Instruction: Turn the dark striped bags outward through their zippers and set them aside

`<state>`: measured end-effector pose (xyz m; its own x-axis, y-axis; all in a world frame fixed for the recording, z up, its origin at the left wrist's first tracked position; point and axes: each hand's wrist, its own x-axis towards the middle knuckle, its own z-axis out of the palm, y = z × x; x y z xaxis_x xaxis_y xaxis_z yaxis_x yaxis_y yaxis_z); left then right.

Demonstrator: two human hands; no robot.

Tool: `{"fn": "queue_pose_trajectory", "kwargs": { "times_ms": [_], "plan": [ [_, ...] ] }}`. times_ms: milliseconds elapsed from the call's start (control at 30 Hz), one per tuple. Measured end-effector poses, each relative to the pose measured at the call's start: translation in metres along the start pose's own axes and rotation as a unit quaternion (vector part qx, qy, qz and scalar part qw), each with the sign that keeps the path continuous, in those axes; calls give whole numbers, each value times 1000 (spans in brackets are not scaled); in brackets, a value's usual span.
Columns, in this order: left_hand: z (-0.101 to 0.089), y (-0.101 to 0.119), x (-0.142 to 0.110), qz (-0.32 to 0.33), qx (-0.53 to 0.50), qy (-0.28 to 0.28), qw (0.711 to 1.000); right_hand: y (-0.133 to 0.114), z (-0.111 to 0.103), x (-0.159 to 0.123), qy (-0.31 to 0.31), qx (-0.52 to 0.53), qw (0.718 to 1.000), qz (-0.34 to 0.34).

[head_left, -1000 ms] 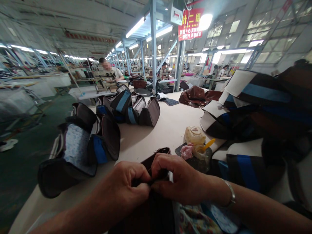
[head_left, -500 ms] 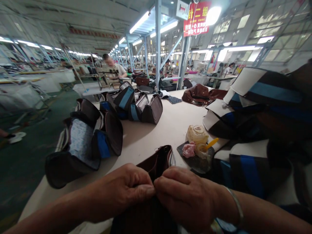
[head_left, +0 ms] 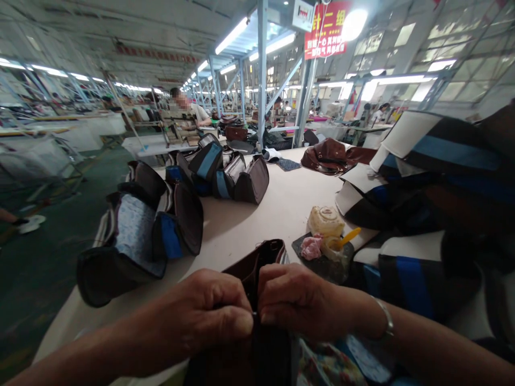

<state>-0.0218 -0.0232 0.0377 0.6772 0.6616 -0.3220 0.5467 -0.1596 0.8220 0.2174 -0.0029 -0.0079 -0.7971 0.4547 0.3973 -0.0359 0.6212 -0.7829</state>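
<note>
Fluorescent tubes [head_left: 232, 35] are hung over a workshop floor, and a pale worktop [head_left: 241, 225] is spread across the foreground. Along its left edge, finished-looking bags [head_left: 181, 220] with blue bands are stood in a loose row; by its right edge, banded pieces [head_left: 410, 279] are piled. Toward the far edge, a brown leather bag [head_left: 325, 155] is laid. Nearer, right of the middle, a dark board [head_left: 300, 247] is occupied by a pink cloth [head_left: 311, 248], a yellowish container [head_left: 325, 221] and a pot [head_left: 333, 252] with a yellow handle [head_left: 350, 236].

At the near edge, a dark bag [head_left: 271, 356] is held, its long axis directed away from the wearer and its brown open end [head_left: 276, 249] pointed at the worktop's middle. Its upper part is pinched by the left hand [head_left: 217, 308] and the right hand [head_left: 293, 295], thumbs pressed against fingers. The fingertips are set just apart, one hand on either side of the long axis and about equally near it; a pale glint [head_left: 255, 313] is seen between them, too small to be identified. The open end is placed straight beyond the grip.
</note>
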Motion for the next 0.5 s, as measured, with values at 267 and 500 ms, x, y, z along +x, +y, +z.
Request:
{"fn": "queue_pose_trajectory", "kwargs": {
  "times_ms": [267,500],
  "plan": [
    [-21,6,-5,14,53,-19,998,-12,-2,1,1,124,983,133],
    [-15,8,-4,40,88,-32,995,-18,13,15,5,8,1000,21]
  ]
}}
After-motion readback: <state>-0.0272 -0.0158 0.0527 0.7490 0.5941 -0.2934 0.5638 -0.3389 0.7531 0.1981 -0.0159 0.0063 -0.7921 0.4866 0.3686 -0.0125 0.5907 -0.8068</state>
